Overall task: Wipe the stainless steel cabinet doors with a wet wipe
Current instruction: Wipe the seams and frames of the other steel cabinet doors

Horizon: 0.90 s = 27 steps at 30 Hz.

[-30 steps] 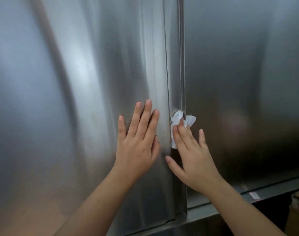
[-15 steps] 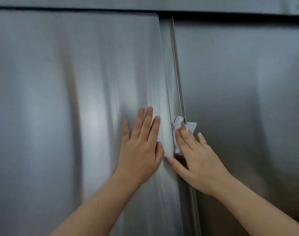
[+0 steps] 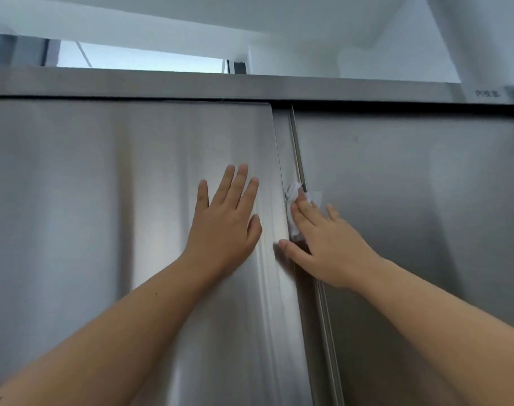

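Right hand [image 3: 329, 247]: fingers straight, pressing wipe [image 3: 294, 197] flat under fingertips onto seam [image 3: 296, 148] between doors. Seam's long axis vertical, running above and below fingers; next stroke likely follows it. Left hand [image 3: 223, 227]: flat, fingers spread on left door [image 3: 103, 200], just left of seam, holding nothing.

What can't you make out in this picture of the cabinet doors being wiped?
Head view:
- Most of the wet wipe, hidden under the right hand.
- The print on the top rail, too small and blurred to read.
- The bottoms of the left door and right door, cut off by the lower edge.
- The metal under the left hand.
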Available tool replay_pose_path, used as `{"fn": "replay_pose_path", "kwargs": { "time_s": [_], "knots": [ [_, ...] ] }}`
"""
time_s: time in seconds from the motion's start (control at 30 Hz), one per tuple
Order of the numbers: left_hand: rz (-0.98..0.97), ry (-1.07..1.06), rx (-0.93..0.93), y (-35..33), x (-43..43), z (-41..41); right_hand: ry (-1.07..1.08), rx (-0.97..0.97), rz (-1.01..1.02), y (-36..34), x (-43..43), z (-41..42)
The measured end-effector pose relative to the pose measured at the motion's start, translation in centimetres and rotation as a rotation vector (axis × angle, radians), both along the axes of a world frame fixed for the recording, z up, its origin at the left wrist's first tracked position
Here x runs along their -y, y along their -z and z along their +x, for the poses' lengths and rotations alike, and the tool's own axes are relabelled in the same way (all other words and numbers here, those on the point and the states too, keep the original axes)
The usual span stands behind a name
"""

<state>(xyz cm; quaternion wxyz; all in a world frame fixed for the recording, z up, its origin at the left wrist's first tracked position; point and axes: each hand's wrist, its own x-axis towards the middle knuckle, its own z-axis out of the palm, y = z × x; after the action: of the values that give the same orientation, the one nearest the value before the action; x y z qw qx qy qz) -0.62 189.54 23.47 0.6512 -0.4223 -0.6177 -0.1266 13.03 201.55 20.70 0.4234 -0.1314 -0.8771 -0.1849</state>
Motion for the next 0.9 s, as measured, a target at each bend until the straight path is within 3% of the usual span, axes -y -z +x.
{"fn": "replay_pose_path", "kwargs": {
  "time_s": [0.13,0.43,0.9],
  "knots": [
    [-0.041,-0.022,0.009,-2.3,-0.5,0.1,0.014,-0.051,0.017,-2.9,0.2,-0.5],
    [0.082,-0.019,-0.162,-2.7,-1.3,-0.9,-0.081,-0.165,0.087,-3.7,-1.5,-1.6],
    [0.229,0.028,-0.099,-2.4,-1.3,-0.9,-0.239,-0.266,0.146,-5.4,-0.4,-2.6]
  ]
}}
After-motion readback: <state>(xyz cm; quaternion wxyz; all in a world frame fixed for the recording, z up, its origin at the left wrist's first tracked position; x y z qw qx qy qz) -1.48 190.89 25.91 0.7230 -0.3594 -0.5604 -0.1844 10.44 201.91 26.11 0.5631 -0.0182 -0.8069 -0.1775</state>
